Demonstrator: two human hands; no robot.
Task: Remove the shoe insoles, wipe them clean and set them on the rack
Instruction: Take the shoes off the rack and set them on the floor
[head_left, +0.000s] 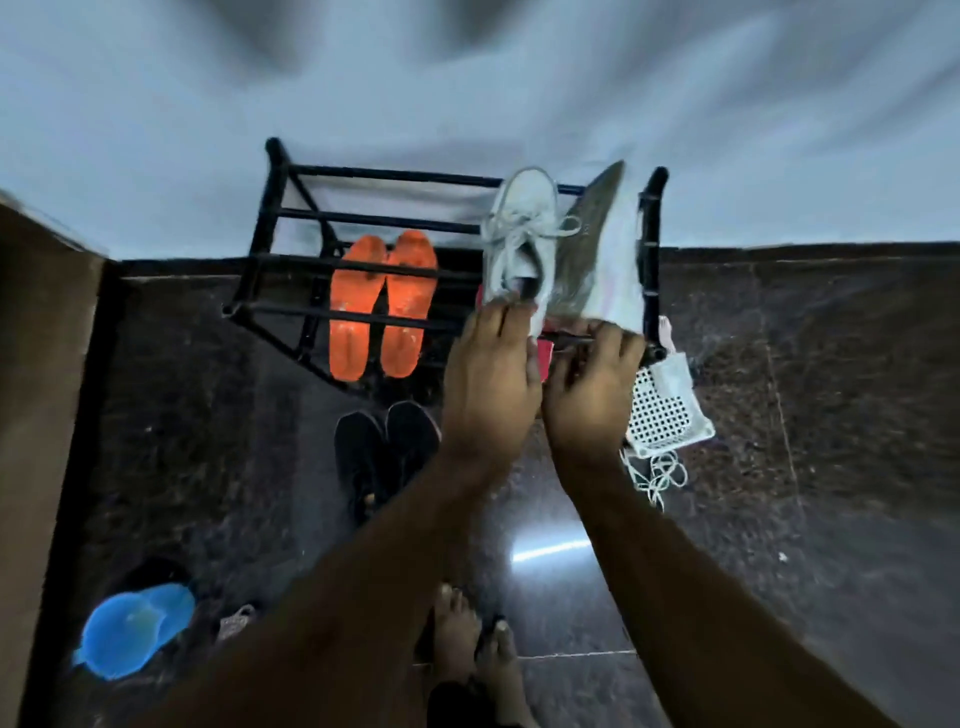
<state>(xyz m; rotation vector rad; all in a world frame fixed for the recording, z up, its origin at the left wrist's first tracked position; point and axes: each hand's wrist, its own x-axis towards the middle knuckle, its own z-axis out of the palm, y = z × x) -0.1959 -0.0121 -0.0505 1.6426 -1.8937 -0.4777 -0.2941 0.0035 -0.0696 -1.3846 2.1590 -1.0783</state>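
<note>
Floor (831, 415): dark polished stone, speckled, with a bright strip of reflected light near the person's bare feet (470, 639). Wall (467, 78) behind: pale blue-grey, blurred. A brown panel (36, 415) runs down the left edge of the view.

Rack (291, 218): black metal tube frame with horizontal bars, standing against the wall. Two orange insoles (382, 306) lie side by side on a lower tier, seen through the upper bars.

On the right end of the top tier: a white laced shoe (519, 234) standing on its heel end, toe up toward the wall, and just beside it on the right a second white shoe (597, 249) turned so its worn grey-brown sole faces left.

Left hand (491, 379): fingers curled over the heel rim of the laced shoe, gripping it. Right hand (592, 389): fingers curled at the lower edge of the second shoe, holding it; exact contact partly hidden. A red item shows between the hands, too hidden to identify.

A pair of black shoes (387, 447) sits on the floor in front of the rack. A white perforated basket (667, 410) rests on the floor just right of the rack, with loose white laces (660, 478) below it. Blue plastic mug (130, 634) at lower left.
</note>
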